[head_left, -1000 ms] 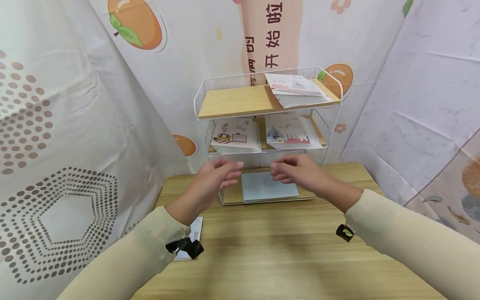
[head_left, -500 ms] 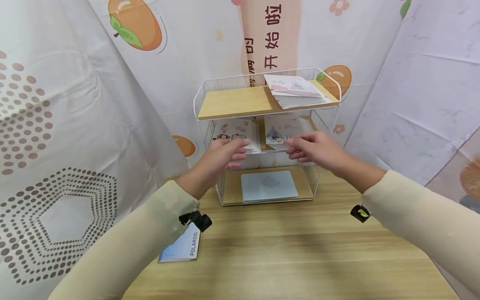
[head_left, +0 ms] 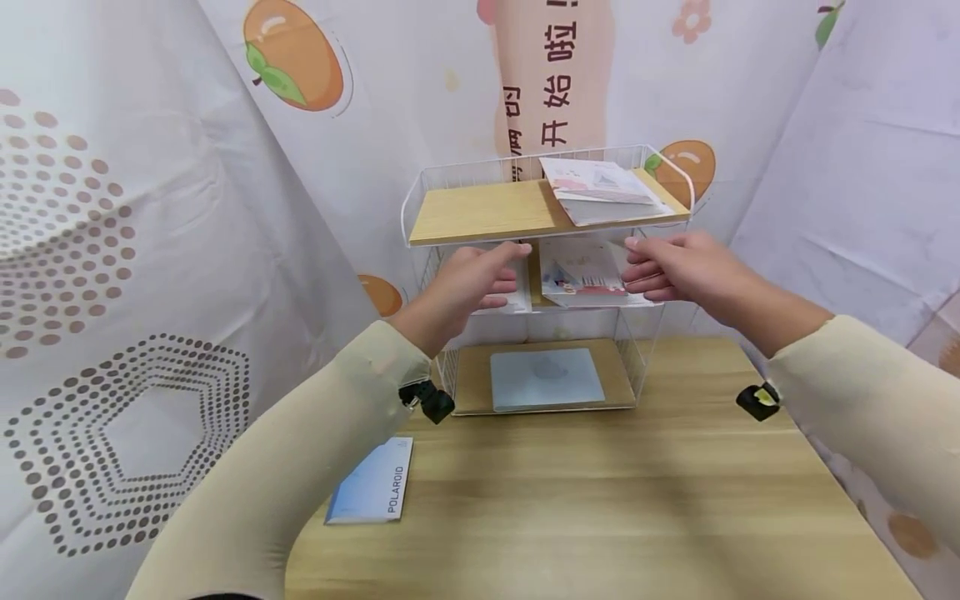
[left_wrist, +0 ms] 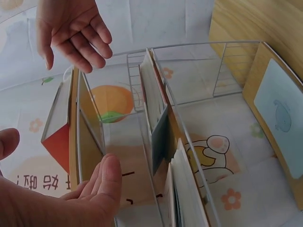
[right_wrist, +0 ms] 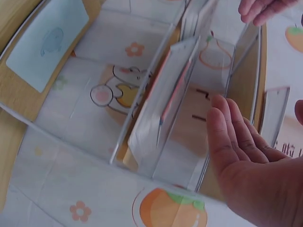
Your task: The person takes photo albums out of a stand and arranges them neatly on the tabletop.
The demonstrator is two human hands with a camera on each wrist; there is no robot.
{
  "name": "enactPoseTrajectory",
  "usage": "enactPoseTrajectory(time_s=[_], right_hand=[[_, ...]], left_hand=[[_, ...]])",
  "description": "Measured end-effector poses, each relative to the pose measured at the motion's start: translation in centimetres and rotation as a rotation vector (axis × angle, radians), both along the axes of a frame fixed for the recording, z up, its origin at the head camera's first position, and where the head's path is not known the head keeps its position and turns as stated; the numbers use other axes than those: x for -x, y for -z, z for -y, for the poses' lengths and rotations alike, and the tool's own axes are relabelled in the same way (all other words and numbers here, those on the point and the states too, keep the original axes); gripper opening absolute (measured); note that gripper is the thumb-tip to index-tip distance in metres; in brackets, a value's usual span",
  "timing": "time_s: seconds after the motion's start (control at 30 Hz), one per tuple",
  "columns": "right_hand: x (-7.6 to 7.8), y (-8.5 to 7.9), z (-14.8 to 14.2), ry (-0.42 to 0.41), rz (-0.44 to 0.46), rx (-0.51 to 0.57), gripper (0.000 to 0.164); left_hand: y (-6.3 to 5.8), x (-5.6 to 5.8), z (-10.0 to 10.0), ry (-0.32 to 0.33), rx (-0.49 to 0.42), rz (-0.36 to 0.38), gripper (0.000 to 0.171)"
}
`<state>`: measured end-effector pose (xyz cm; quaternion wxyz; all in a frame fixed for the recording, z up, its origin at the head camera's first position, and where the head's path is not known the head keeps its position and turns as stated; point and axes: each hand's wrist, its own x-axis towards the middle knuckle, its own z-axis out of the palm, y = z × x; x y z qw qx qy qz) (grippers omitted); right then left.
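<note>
Before the person, at twelve o'clock on the wooden table [head_left: 600, 500], stands a white wire rack [head_left: 420, 187] with three wooden shelves; both hands are raised to its middle shelf, level with the front rim; the left hand [head_left: 468, 283] hovers at about eleven o'clock, fingers relaxed and loosely apart, gripping nothing, in front of a booklet [head_left: 510, 302] that lies on the left half of that shelf and is mostly hidden behind it; the right hand [head_left: 675, 267] sits at about one o'clock, fingers nearly straight and close together, empty as well, its fingertips just beside the right edge of a picture booklet [head_left: 581, 271] on the right half of the middle shelf; whether either hand touches the wire cannot be told from the head view; the wrist views show each palm open with air between it and the rack; on the top shelf, toward one o'clock, lies a pile of pink-and-white booklets [head_left: 596, 183]; on the bottom shelf rests a pale blue card [head_left: 546, 377], flat and centred; on the table at about eight o'clock, well apart from the rack, lies a blue-and-white booklet [head_left: 371, 492] printed POLAROID, just beside the left sleeve [head_left: 300, 467].
</note>
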<state>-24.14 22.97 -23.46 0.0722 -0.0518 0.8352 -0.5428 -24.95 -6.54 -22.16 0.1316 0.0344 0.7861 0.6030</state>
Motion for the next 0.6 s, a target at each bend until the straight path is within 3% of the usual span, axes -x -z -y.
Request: enactPoseTrajectory(time_s=[0.27,0.6], right_hand=[[1.2,0.1,-1.6,0.037,0.07,0.006,0.085],[2.2,-1.8,-2.9,0.068,0.133,0.037,0.087]], left_hand=[[0.2,1.1,-2.3,0.057,-0.001,0.021,0.081],[-1.6,2.8,-5.0,0.087,0.027,0.025,0.075]])
